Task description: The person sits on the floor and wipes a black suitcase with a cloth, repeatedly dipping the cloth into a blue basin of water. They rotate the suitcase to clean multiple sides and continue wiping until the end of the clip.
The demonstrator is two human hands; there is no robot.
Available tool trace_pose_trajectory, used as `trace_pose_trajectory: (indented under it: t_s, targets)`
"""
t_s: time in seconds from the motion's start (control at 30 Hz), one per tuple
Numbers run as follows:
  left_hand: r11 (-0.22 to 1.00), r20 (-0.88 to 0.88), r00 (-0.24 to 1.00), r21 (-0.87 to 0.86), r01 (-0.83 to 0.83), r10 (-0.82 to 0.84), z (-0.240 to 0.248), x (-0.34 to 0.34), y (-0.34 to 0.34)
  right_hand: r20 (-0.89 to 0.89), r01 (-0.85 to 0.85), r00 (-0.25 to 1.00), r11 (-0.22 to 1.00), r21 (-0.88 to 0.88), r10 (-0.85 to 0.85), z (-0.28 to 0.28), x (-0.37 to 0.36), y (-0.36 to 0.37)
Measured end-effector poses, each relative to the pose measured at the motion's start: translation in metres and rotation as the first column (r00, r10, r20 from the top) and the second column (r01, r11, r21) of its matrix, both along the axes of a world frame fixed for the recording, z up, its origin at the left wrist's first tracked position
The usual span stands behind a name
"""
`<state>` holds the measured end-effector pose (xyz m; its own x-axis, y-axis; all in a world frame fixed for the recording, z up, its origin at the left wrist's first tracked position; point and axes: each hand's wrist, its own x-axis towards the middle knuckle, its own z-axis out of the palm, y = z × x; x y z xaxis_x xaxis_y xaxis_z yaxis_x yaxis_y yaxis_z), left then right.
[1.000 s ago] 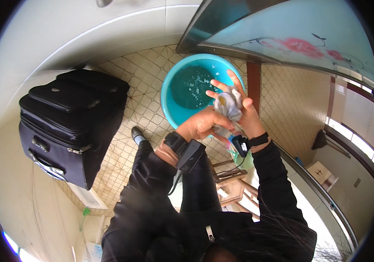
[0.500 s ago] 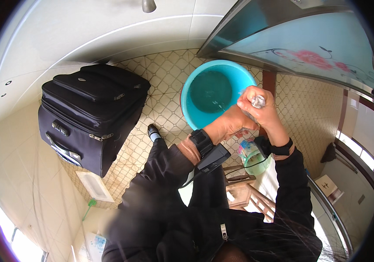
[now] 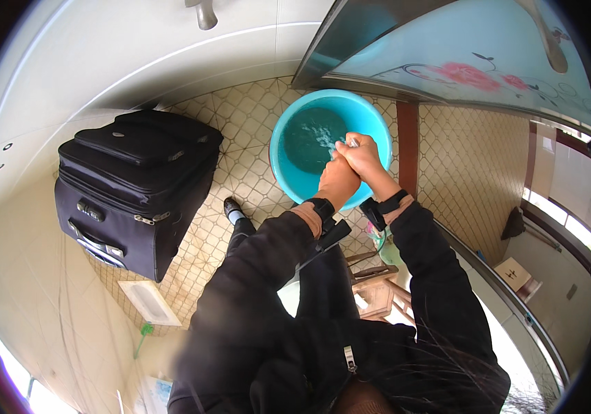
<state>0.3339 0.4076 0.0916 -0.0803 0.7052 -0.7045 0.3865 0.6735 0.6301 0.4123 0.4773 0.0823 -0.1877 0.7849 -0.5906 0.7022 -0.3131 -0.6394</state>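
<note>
Both my hands are closed together over the turquoise basin [image 3: 278,162], near its right inner side. My left hand [image 3: 339,181] is a fist pressed against my right hand [image 3: 368,160], which sits a little above and to the right. Between them they grip a wet cloth [image 3: 354,143]; only a small pale grey bit shows, and my fingers hide the rest. Water [image 3: 303,138] lies in the basin, its surface splashed and rippled below my fists. Black straps with small dark devices circle both wrists.
A black suitcase [image 3: 140,186] stands on the tiled floor at left. At upper right is a glass door panel [image 3: 447,69] with pink flowers. A wooden chair [image 3: 375,290] and a green bucket [image 3: 390,252] stand close to my right forearm. A brown strip [image 3: 408,148] crosses the floor.
Both fists have moved left and away from me, from the basin's near right rim to over its inside, still gripping the cloth. The water surface is now more splashed.
</note>
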Motion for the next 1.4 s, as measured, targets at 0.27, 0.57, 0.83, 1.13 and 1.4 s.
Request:
trace_pose_trajectory:
  t_s: [0.27,0.57,0.83,1.13,1.4]
  targets:
    - [0.947,-0.207,0.934,0.073,0.313,-0.293,0.028,-0.012,-0.007,-0.150,0.558,0.719,0.692,-0.459,-0.679,-0.002,-0.004,-0.012]
    - [0.995,0.364,0.930,0.101,0.018,-0.054,0.054,-0.103,0.002,-0.411,0.045,0.875,0.889,-0.456,-0.255,0.128,0.019,-0.010]
    - [0.471,0.784,-0.169,-0.513,-0.717,0.597,0.113,-0.162,-0.012,-0.724,0.196,0.640,0.965,-0.172,-0.259,0.178,0.013,-0.019]
    - [0.423,0.840,-0.092,-0.360,-0.832,0.535,0.225,-0.219,-0.001,-0.670,0.000,0.732,0.983,-0.184,-0.126,0.233,-0.034,0.022]
    - [0.417,0.897,0.395,0.288,-0.862,0.197,0.298,-0.289,0.052,-0.953,0.196,0.228,0.968,-0.157,-0.201,0.286,-0.144,0.074]
